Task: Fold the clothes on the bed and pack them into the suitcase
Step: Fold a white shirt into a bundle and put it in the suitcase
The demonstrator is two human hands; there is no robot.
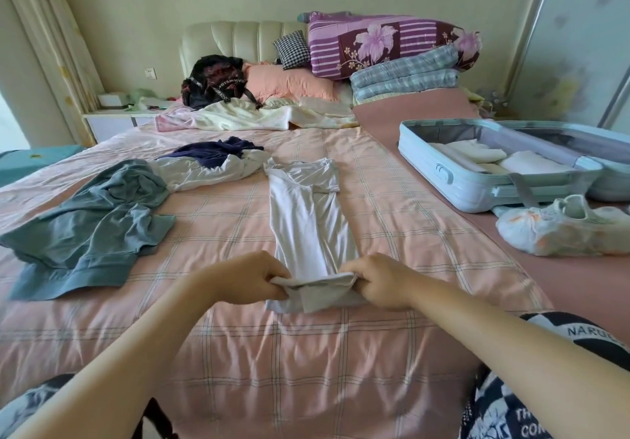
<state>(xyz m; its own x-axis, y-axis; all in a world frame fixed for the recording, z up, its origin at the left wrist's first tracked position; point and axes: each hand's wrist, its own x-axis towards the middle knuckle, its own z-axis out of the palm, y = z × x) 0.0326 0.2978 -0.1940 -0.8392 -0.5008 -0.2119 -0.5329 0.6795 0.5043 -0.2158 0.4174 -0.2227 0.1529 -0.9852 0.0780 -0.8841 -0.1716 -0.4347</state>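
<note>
White cloth is laid along the middle of the bed (218,353): a white shirt (306,220), folded lengthwise into a narrow strip, is stretched out with its collar at the far end and its hem at the near end. The near hem is raised off the pink checked sheet and turned back over itself, and it is held at both corners. The left corner is pinched by the left hand (254,278) and the right corner by the right hand (381,281), the fingers of both being curled round the fabric, with the width of the strip between the 2 hands. To the left, a grey-blue garment (92,224) is spread out crumpled, and beyond it a white and navy garment (211,162) is bundled just beside the shirt's collar. On the right side of the bed, a light blue suitcase (477,179) is lying open, and folded pale clothes (494,159) are packed in its near half. A knotted plastic bag (562,230) is set just in front of the suitcase. At the head of the bed, a black backpack (214,80) is propped beside a pink pillow (289,84), and folded quilts (392,50) are stacked to the right.
</note>
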